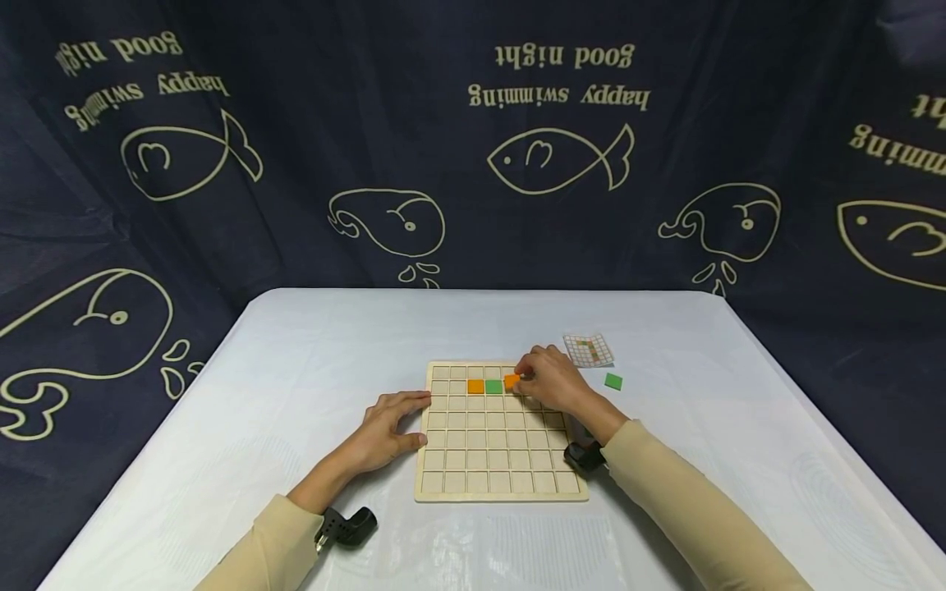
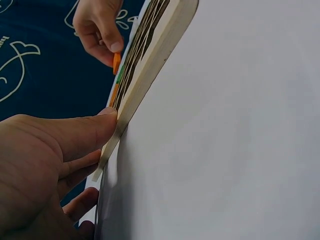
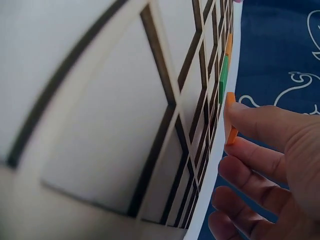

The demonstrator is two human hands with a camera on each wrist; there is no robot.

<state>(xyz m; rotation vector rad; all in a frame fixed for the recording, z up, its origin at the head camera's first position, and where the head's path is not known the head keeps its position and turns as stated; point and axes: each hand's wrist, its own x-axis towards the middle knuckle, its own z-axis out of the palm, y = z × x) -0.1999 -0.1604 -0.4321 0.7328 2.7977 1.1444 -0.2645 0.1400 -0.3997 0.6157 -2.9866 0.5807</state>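
A wooden grid board (image 1: 476,460) with square recesses lies on the table. In its second row from the far side sit an orange tile (image 1: 475,387) and, right beside it, a green tile (image 1: 493,387). My right hand (image 1: 554,379) pinches another orange tile (image 3: 231,120) between thumb and index finger, just over the cell to the right of the green one. At the board's left edge rests my left hand (image 1: 384,431), its thumb (image 2: 90,132) and fingertips touching the wooden rim. The left fingers are fairly straight and spread.
Past the right hand, a printed pattern card (image 1: 589,350) lies on the white table (image 1: 355,336). A loose green tile (image 1: 613,381) is near it. Behind the table hangs a dark blue cloth (image 1: 296,230) with fish and whale drawings.
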